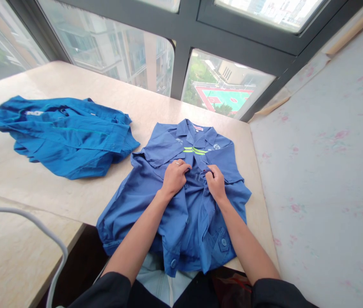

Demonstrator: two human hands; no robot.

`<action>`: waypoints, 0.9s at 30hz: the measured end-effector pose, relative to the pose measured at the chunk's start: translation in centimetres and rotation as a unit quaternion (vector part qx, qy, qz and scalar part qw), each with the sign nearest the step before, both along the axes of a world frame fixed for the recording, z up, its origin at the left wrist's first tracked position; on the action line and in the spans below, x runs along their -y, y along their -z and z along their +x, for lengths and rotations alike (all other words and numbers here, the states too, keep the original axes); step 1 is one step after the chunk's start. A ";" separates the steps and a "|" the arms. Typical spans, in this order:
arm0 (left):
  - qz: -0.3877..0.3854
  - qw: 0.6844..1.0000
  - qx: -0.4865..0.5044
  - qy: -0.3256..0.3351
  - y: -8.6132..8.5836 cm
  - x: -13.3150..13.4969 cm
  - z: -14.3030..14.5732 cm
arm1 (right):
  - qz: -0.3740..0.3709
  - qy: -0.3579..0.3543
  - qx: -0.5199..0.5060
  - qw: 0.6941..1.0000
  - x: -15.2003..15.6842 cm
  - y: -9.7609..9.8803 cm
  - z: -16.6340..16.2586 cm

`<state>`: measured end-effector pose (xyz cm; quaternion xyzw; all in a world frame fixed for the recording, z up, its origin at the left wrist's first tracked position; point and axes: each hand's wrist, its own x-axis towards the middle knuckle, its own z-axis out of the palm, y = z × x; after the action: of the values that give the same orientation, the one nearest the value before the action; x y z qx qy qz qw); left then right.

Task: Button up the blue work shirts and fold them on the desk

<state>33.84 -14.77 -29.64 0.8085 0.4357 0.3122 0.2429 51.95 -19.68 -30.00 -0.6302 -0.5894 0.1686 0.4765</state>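
A blue work shirt lies face up on the beige table, collar toward the window, with a yellow-green stripe across its chest. My left hand is closed on the left front edge of the shirt near the chest; a ring shows on one finger. My right hand pinches the right front edge just beside it. The two hands are close together at the shirt's opening. The shirt's hem hangs over the near table edge.
A second, brighter blue garment lies crumpled on the table to the left. A white cable curves over a lower surface at the bottom left. A floral-patterned mattress borders the table on the right. Large windows stand behind.
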 end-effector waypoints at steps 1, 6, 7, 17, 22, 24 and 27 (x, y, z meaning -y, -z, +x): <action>-0.008 0.999 0.027 -0.028 0.0 -0.2 -0.2 | -0.004 0.024 -0.008 1.000 0.0 0.1 0.3; -0.048 0.987 0.124 -0.092 -0.1 -0.5 -0.7 | -0.021 0.041 -0.017 0.999 0.1 0.1 0.9; -0.054 0.986 0.129 -0.090 -0.2 -0.4 -0.6 | -0.023 0.035 -0.016 0.999 0.1 0.0 0.8; -0.061 0.997 0.032 -0.038 -0.2 0.1 -0.3 | -0.004 0.039 -0.031 0.999 0.0 0.8 0.7; -0.080 0.996 -0.002 -0.051 -0.5 0.2 -0.3 | 0.037 -0.016 0.057 0.998 0.0 0.8 0.6; -0.085 0.993 -0.025 -0.076 -0.7 0.3 -0.3 | 0.034 -0.026 0.070 0.997 0.1 0.6 0.5; -0.093 0.989 -0.046 -0.104 -0.9 0.5 -0.2 | 0.026 -0.011 0.068 0.997 0.2 0.5 0.4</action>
<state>33.60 -15.25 -28.71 0.7459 0.5555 0.2568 0.2628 52.32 -19.92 -30.53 -0.6208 -0.6318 0.1152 0.4497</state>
